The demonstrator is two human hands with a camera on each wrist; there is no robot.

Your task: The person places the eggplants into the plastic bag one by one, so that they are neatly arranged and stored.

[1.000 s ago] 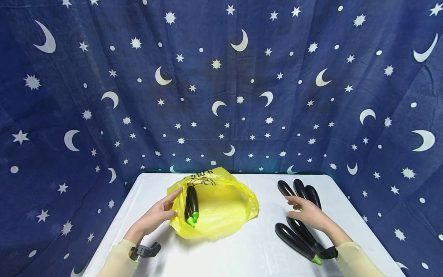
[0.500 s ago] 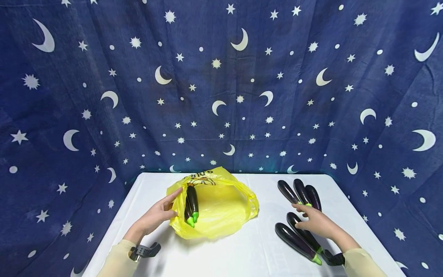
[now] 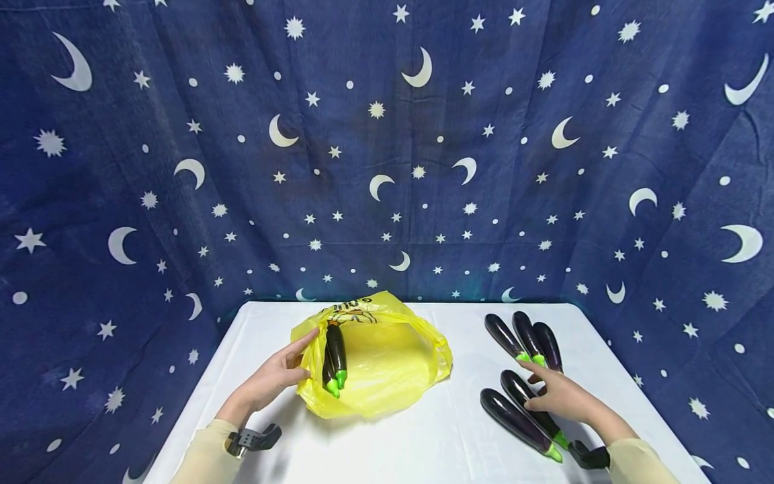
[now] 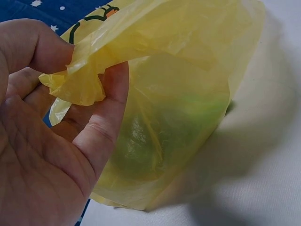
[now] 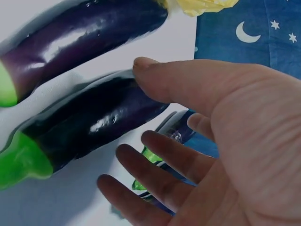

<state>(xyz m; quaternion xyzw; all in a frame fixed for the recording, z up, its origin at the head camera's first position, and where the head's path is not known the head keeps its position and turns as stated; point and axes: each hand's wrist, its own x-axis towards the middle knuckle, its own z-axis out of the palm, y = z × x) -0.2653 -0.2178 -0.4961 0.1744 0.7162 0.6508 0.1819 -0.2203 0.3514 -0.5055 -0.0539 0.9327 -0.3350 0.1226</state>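
Observation:
On the left, a yellow plastic bag (image 3: 393, 376) lies with its mouth facing me. Two eggplants (image 3: 336, 349) with green stem ends rest inside it. My left hand (image 3: 271, 380) pinches the bag's left rim; in the left wrist view, the film is bunched between thumb and fingers. My right hand (image 3: 565, 396), fingers loosely bent and apart, hovers over the inner of two near eggplants (image 5: 99, 117). Its thumb (image 5: 169, 80) overlaps that eggplant's blunt end in the right wrist view; whether they touch I cannot tell. The other near eggplant (image 3: 512, 418) lies just left.
Three more eggplants (image 3: 525, 333) lie side by side farther back on the right, stem ends toward me. Everything stands on a white-covered table (image 3: 465, 349). A dark blue curtain (image 3: 387, 148) with moons and stars surrounds its back and sides.
My right hand has moved back toward me and slightly right, from the far eggplants to above the near pair. The left hand and the bag stay in place.

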